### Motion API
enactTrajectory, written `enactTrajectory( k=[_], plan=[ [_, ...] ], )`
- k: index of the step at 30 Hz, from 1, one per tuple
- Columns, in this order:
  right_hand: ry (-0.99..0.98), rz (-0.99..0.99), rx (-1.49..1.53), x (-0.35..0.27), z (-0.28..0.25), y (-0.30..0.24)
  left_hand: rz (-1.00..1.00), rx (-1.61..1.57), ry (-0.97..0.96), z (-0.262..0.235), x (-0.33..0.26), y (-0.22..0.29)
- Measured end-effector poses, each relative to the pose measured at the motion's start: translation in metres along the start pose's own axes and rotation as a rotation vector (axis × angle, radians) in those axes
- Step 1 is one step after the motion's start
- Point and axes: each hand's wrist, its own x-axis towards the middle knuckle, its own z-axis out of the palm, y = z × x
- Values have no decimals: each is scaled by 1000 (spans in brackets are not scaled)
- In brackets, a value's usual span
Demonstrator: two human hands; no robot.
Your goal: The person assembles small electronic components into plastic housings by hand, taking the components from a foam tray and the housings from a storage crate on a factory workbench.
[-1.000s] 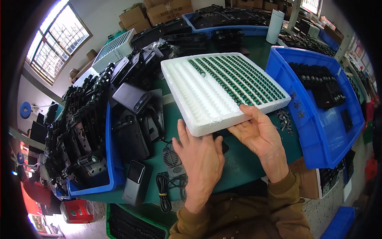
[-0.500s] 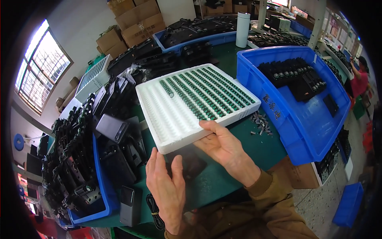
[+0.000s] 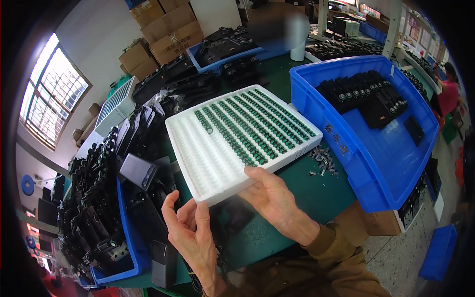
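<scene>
My right hand (image 3: 274, 200) grips the near edge of a white foam tray (image 3: 210, 175), thumb on top and fingers underneath. Rows of small green circuit boards (image 3: 247, 128) fill the tray's right and middle part; the bare slots lie to the left. A small ring (image 3: 210, 131) rests by the leftmost row. At the tray's near left corner is my left hand (image 3: 190, 232), palm turned inward, fingers apart and slightly bent. Its thumb is at the corner; whether it touches cannot be made out. The tray is held tilted over the green table (image 3: 277, 232).
On the right stands a blue bin (image 3: 366, 153) with black parts. Small metal pieces (image 3: 324, 162) lie beside it. Left are a blue crate (image 3: 126, 227) heaped with black parts and a grey box-shaped device (image 3: 138, 171). A white bottle (image 3: 297, 52), partly blurred, stands behind.
The tray has shifted slightly left and toward me, with my right hand still on it. My left hand has moved left, its fingers spreading and bending at the corner.
</scene>
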Motion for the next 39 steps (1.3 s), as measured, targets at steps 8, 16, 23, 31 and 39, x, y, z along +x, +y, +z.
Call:
enactTrajectory(
  k=[8, 16, 23, 31, 39],
  plan=[
    [-10, 40, -114, -8, 1, -7, -293, -501, -198, -7, -6, 8],
    [-61, 371, -427, -22, 0, -41, -286, -738, -247, -11, -11, 16],
    [-337, -57, -1330, -3, 74, -116, -373, -845, -265, -20, -7, 11],
    [570, -628, -1122, 298, 4, -189, -416, -921, -339, -20, -8, 30],
    [844, -335, -1605, 329, 13, -185, -430, -934, -317, -35, -1, 20]
  ],
)
